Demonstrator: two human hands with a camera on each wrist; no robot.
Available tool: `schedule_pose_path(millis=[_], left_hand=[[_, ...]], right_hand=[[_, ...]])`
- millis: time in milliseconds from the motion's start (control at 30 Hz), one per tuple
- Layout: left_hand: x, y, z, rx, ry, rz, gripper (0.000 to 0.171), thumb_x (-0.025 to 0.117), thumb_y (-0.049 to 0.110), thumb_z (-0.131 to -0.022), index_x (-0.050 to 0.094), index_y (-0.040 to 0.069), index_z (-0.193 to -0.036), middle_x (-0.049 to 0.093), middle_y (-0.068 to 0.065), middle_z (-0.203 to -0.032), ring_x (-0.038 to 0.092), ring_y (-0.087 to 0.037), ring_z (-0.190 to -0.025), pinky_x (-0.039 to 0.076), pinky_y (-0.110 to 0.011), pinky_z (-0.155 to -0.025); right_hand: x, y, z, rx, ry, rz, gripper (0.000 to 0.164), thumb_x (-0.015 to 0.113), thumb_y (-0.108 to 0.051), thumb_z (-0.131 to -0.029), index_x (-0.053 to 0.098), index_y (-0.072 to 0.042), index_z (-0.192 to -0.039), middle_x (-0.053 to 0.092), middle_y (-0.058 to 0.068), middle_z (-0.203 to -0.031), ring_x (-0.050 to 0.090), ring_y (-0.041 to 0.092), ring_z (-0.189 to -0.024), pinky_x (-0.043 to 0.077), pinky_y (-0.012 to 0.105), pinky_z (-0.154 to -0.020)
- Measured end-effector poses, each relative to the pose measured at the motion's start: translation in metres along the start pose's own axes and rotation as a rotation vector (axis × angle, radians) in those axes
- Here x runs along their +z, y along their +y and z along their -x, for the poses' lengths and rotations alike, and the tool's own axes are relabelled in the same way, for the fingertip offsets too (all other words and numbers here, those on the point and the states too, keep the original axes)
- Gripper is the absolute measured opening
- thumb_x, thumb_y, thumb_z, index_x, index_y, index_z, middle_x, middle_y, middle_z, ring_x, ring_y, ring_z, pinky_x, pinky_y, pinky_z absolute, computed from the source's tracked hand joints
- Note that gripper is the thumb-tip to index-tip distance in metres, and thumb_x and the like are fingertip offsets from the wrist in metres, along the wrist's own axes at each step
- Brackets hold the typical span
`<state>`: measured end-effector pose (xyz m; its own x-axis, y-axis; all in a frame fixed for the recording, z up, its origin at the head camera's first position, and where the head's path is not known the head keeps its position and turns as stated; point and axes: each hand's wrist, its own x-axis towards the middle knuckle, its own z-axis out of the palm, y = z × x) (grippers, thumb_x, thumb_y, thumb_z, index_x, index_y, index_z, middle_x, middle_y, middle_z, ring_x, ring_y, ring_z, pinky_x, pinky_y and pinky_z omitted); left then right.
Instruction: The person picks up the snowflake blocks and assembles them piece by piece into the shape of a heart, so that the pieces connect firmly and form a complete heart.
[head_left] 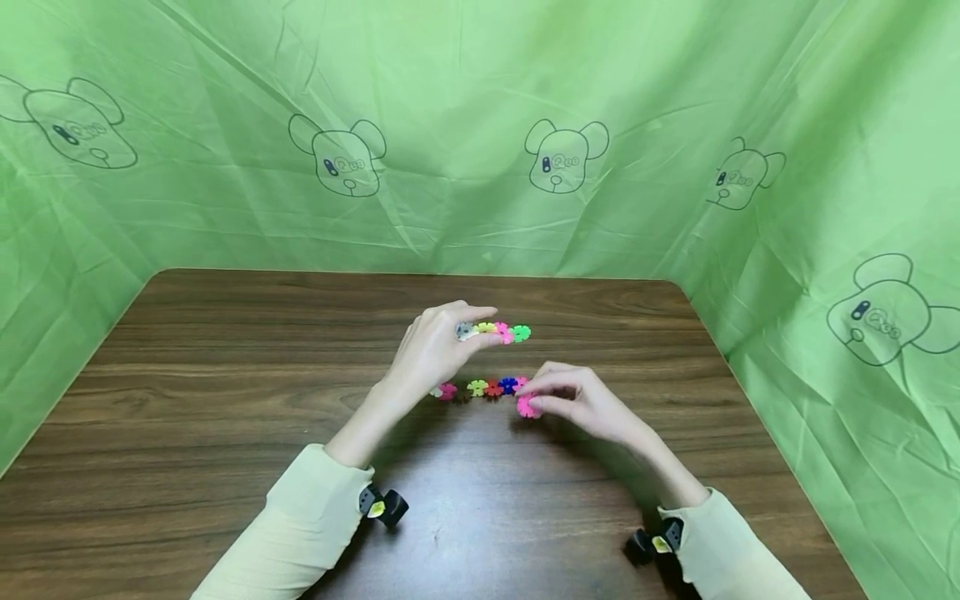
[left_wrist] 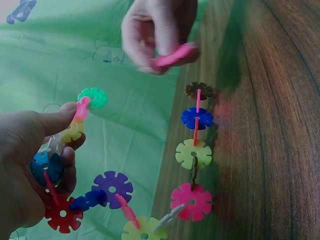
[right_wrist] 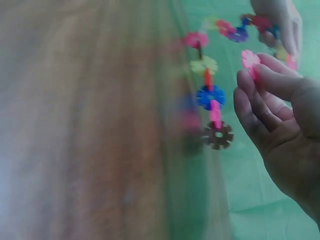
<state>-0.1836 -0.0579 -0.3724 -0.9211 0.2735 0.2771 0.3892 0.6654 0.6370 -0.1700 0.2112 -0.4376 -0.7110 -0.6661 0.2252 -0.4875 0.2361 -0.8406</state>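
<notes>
My left hand [head_left: 431, 346] grips one end of a chain of notched plastic snowflake discs [left_wrist: 194, 154] in several colours. Beyond its thumb, a pink disc and a green end disc [left_wrist: 92, 98] stick out. From this hand the chain loops down and runs on past yellow, pink and blue discs to a brown end disc [right_wrist: 218, 135]. My right hand [head_left: 588, 407] pinches a single pink disc [right_wrist: 249, 60] between thumb and fingers. In the right wrist view this pink disc is apart from the chain, beside its brown-ended stretch. Part of the chain is hidden by the left hand.
Beneath both hands is a dark wood-grain table [head_left: 225, 400]. A green curtain [head_left: 457, 183] printed with bear outlines stands behind the table and along its sides. Each wrist wears a small black camera [head_left: 384, 505] by a pale sleeve [head_left: 315, 504].
</notes>
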Motion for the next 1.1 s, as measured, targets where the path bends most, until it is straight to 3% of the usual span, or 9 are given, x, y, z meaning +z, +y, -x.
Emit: schedule_pose_path(millis=[300, 400, 567, 700, 933, 1100], left_hand=[[0.001, 0.002, 0.001, -0.001, 0.004, 0.005, 0.042, 0.077, 0.049, -0.089, 0.075, 0.026, -0.125, 0.076, 0.006, -0.111, 0.067, -0.013, -0.085, 0.052, -0.031, -0.065], [0.000, 0.003, 0.001, -0.004, 0.000, 0.005, 0.042, 0.077, 0.049, -0.089, 0.075, 0.026, -0.125, 0.076, 0.006, -0.109, 0.066, -0.013, -0.083, 0.051, -0.030, -0.064], [0.000, 0.005, 0.001, 0.005, -0.001, 0.008, 0.040, 0.077, 0.048, -0.089, 0.076, 0.025, -0.123, 0.076, 0.006, -0.106, 0.063, -0.013, -0.079, 0.050, -0.029, -0.062], [0.002, 0.005, 0.000, 0.022, 0.007, 0.005, 0.039, 0.077, 0.049, -0.089, 0.079, 0.024, -0.118, 0.076, 0.008, -0.102, 0.060, -0.012, -0.075, 0.047, -0.028, -0.059], [0.003, 0.005, -0.001, 0.027, 0.009, -0.007, 0.038, 0.077, 0.051, -0.088, 0.080, 0.024, -0.115, 0.074, 0.009, -0.097, 0.055, -0.012, -0.072, 0.043, -0.028, -0.056], [0.004, 0.004, -0.001, 0.043, 0.022, -0.010, 0.037, 0.077, 0.050, -0.087, 0.080, 0.024, -0.113, 0.075, 0.009, -0.097, 0.057, -0.011, -0.072, 0.045, -0.027, -0.057]], right_hand=[[-0.019, -0.006, -0.007, 0.021, 0.179, 0.007, 0.025, 0.068, -0.002, -0.096, 0.074, 0.000, -0.121, 0.073, 0.010, -0.109, 0.068, 0.015, -0.093, 0.060, 0.026, -0.078], [-0.022, -0.010, -0.009, 0.045, 0.223, -0.007, 0.028, 0.072, -0.004, -0.094, 0.075, -0.006, -0.122, 0.072, 0.010, -0.109, 0.069, 0.012, -0.096, 0.060, 0.025, -0.080], [-0.027, -0.015, -0.013, 0.115, 0.302, -0.028, 0.038, 0.080, -0.007, -0.088, 0.075, -0.012, -0.125, 0.070, 0.008, -0.111, 0.071, 0.009, -0.092, 0.060, 0.023, -0.079], [-0.028, -0.013, -0.016, 0.146, 0.372, -0.031, 0.037, 0.082, -0.009, -0.087, 0.075, -0.010, -0.124, 0.073, 0.004, -0.112, 0.072, 0.009, -0.088, 0.060, 0.023, -0.077], [-0.027, -0.009, -0.018, 0.176, 0.445, -0.054, 0.035, 0.079, -0.009, -0.090, 0.074, -0.007, -0.125, 0.077, -0.007, -0.107, 0.072, 0.007, -0.088, 0.058, 0.021, -0.076], [-0.025, -0.005, -0.020, 0.180, 0.468, -0.063, 0.035, 0.079, -0.011, -0.091, 0.073, -0.007, -0.126, 0.076, -0.006, -0.105, 0.070, 0.007, -0.087, 0.056, 0.019, -0.076]])
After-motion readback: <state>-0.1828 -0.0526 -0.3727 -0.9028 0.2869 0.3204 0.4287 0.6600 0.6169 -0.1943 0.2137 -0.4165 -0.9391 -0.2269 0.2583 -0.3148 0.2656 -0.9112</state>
